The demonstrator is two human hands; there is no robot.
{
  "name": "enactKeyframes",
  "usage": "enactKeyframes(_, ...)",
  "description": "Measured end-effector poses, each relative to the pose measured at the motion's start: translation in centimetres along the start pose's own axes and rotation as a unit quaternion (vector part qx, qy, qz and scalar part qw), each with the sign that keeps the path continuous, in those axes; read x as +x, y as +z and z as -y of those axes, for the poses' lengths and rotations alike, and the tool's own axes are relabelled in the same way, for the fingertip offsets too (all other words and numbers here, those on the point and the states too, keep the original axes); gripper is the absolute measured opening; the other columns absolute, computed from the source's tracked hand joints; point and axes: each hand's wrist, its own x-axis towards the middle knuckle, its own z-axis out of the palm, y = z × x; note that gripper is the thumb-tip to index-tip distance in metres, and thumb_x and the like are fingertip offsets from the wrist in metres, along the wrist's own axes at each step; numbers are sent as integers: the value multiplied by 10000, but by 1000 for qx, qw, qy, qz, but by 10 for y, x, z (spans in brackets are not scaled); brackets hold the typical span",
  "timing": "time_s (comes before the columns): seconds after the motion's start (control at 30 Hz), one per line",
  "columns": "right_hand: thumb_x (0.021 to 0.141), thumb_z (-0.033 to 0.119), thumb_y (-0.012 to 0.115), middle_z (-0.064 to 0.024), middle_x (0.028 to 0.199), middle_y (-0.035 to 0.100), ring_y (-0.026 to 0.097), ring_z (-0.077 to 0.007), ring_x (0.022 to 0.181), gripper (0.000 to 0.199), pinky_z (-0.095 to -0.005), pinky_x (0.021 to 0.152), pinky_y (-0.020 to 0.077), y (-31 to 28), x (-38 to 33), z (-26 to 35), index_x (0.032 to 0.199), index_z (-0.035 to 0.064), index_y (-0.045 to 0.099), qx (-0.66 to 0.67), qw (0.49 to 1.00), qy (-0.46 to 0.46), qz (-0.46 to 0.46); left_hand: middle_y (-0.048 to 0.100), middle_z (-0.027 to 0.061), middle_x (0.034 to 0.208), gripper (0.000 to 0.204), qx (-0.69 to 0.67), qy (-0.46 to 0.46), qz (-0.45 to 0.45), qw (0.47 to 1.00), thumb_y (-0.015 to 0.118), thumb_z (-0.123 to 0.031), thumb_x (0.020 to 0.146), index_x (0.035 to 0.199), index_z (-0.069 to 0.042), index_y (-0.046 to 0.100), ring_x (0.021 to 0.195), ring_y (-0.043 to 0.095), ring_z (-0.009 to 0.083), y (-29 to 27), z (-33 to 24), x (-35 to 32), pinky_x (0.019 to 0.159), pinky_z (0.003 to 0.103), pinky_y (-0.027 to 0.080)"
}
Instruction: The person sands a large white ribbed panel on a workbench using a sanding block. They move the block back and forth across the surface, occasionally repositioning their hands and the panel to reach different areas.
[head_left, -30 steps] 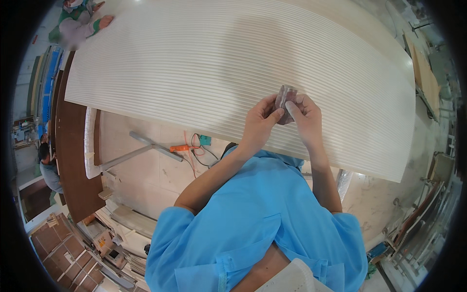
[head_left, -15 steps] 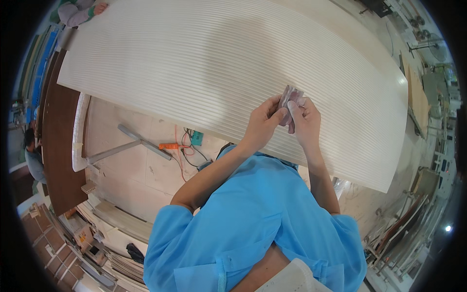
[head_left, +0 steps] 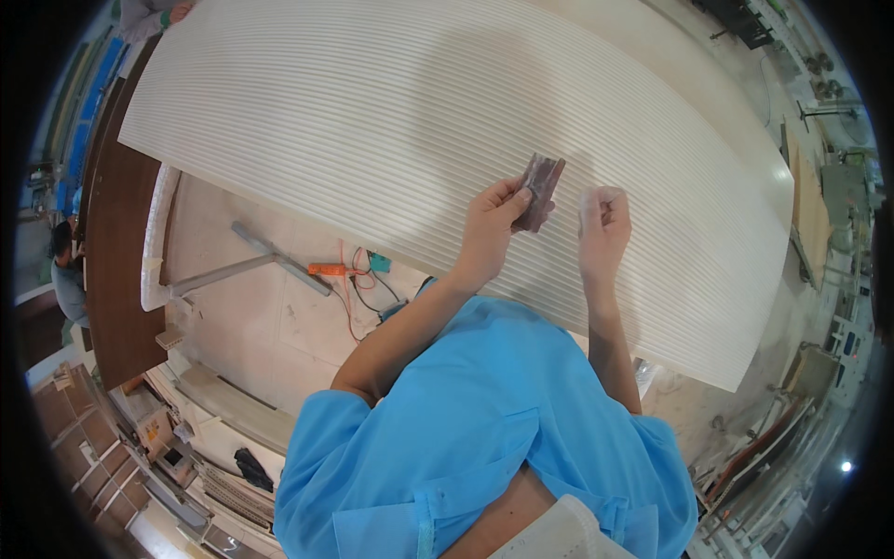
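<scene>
A small, reddish-brown sanding block point(head_left: 540, 194) with pale dusty streaks and a notched upper end is gripped in my left hand point(head_left: 494, 219). My left thumb lies across its face and the fingers go behind it. To its right, apart from the block, my right hand point(head_left: 605, 228) is raised with the fingers curled in and pale dust on the thumb side; I see nothing in it. Both hands are above a large white panel point(head_left: 354, 130) with narrow parallel ribs, near its closer edge. The palm side of each hand is partly hidden.
At the far left corner of the panel is another person's hand point(head_left: 179, 13). A dark brown board point(head_left: 116, 270) stands left. Below the panel lie an orange power strip point(head_left: 326, 269), cables and a grey metal leg frame point(head_left: 275, 256). Another person point(head_left: 67, 279) is at the far left.
My right hand has let go of the sanding block and moved a little to the right, its fingers curled. The left hand keeps the block, now turned to show its broad face.
</scene>
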Motion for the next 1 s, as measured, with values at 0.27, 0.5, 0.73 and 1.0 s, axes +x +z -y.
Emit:
enactKeyframes(0.27, 983, 178, 684, -19, 839, 679, 555, -60, 694, 177, -246, 585, 427, 5, 7, -1, 1058, 18, 669, 46, 986, 100, 126, 733, 92, 1019, 296, 76, 5, 26, 997, 571, -160, 1043, 1259, 23, 656, 861, 679, 137, -2, 5, 3, 789, 270, 527)
enactKeyframes(0.5, 952, 140, 722, -8, 794, 663, 559, -57, 685, 142, -234, 615, 447, 2, 9, -5, 968, 18, 650, 46, 989, 117, 84, 712, 59, 995, 325, 84, -60, 24, 994, 612, -127, 1010, 1289, 31, 665, 890, 626, 105, 9, -7, -2, 796, 267, 509)
enactKeyframes(0.73, 990, 165, 677, 9, 827, 645, 505, -31, 666, 123, -226, 572, 398, 12, 4, -18, 969, 51, 636, 85, 991, 58, 83, 746, 94, 978, 291, 225, -15, 3, 974, 655, -128, 992, 1224, 43, 692, 913, 696, 127, 10, -6, -7, 819, 277, 560)
enactKeyframes(1.0, 1014, 181, 640, -14, 888, 664, 577, -74, 802, 184, -263, 728, 484, 19, -4, -36, 1031, 3, 685, 83, 991, 83, 59, 734, 78, 843, 223, 212, -2, -24, 977, 650, -135, 982, 1077, 55, 716, 746, 669, 124, 9, 17, -12, 682, 280, 528)
